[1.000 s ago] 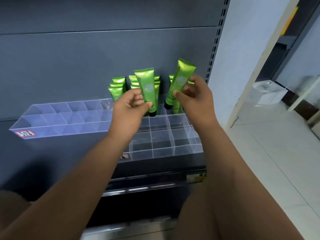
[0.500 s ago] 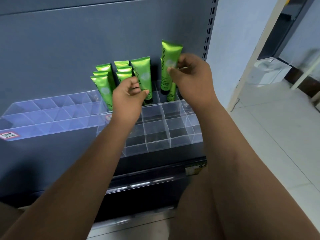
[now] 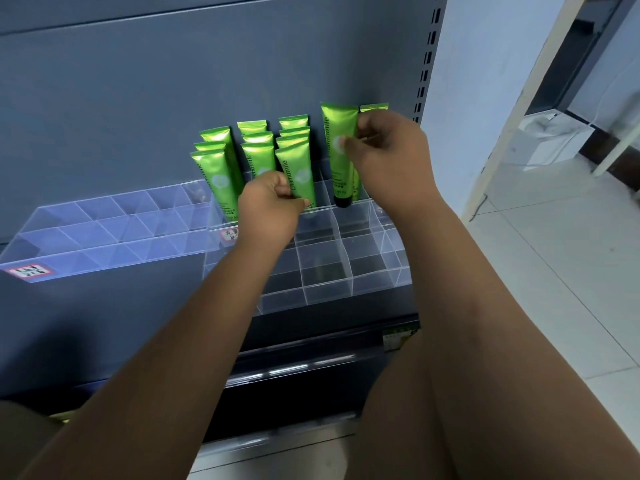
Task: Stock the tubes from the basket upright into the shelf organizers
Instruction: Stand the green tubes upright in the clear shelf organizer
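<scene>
Green tube [image 3: 297,173] pinched low by left hand [image 3: 270,202], to guide it into organizer [image 3: 327,271] cell; right hand [image 3: 388,150], 2 o'clock, pinches second tube [image 3: 338,150] upright, cap down, for neighbouring cell.

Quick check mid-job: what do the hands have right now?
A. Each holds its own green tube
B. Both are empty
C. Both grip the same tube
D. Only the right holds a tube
A: the left hand grips a green tube low on its body, while the right hand pinches a second tube, cap down, over the clear organizer.
</scene>
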